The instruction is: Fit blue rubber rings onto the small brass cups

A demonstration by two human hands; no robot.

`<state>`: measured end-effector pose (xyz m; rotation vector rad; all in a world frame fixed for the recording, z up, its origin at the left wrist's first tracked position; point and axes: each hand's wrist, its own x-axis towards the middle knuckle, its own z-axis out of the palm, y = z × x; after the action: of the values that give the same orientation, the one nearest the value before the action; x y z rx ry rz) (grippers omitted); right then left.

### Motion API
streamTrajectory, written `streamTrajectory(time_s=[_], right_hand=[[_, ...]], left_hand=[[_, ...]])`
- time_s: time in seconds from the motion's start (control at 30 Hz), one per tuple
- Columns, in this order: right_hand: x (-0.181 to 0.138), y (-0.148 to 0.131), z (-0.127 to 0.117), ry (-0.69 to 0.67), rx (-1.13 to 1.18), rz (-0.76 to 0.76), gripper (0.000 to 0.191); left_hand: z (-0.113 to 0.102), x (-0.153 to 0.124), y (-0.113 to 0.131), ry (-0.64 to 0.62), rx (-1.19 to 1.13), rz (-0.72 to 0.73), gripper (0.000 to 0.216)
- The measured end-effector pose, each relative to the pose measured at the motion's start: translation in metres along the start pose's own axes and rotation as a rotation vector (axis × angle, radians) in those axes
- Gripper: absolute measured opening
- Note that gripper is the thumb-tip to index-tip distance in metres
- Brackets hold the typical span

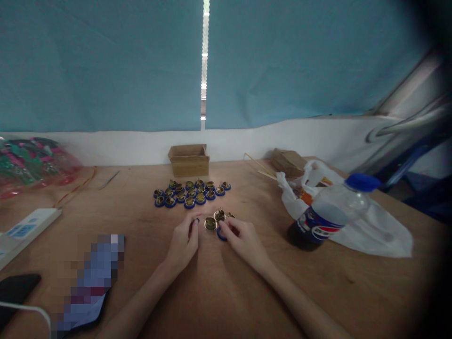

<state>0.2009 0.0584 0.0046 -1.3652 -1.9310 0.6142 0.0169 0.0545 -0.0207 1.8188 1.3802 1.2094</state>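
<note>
Both my hands rest on a wooden table (219,292), close together. My left hand (183,240) is curled, its fingertips pinched on a small dark blue ring. My right hand (242,240) is also curled, its fingers holding a blue ring (221,234) against the table. Between and just beyond the fingertips lie three loose gold-coloured round metal pieces (211,223). Farther back sits a cluster of several gold pieces set in blue rings (190,193).
A small open cardboard box (189,160) stands behind the cluster. A plastic soda bottle with a blue cap (328,214) and a white plastic bag (374,226) lie at the right. A white power strip (24,230), a black phone (16,289) and a colourful bag (31,162) are at the left.
</note>
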Motion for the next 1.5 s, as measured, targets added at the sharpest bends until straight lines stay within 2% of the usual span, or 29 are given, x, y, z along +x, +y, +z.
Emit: streamTrajectory(time_s=[0.17,0.3,0.47,0.6,0.9,1.1,1.23,1.5], right_hand=[[0.002,0.003,-0.001,0.008,0.03,-0.003,0.026],[0.002,0.003,0.0,-0.009,0.027,0.022,0.026],[0.003,0.005,0.001,0.002,-0.01,0.032,0.033],[0.004,0.006,-0.001,0.015,-0.019,0.042,0.03],[0.004,0.005,-0.002,0.013,-0.013,0.041,0.021],[0.003,0.006,0.001,0.024,-0.004,0.031,0.028],[0.004,0.006,0.001,0.031,-0.037,0.017,0.032],[0.004,0.01,0.002,0.03,-0.072,0.044,0.025]], left_hand=[[0.003,-0.009,0.011,-0.102,-0.138,-0.064,0.024],[0.008,-0.015,0.012,-0.2,-0.091,0.005,0.022],[0.01,-0.016,0.01,-0.185,0.007,0.155,0.018],[0.012,-0.016,0.009,-0.248,0.076,0.224,0.016],[0.012,-0.017,0.008,-0.248,0.141,0.303,0.034],[0.011,-0.017,0.007,-0.275,0.164,0.387,0.04],[0.011,-0.017,0.005,-0.255,0.21,0.403,0.04],[0.01,-0.016,0.004,-0.269,0.276,0.439,0.03]])
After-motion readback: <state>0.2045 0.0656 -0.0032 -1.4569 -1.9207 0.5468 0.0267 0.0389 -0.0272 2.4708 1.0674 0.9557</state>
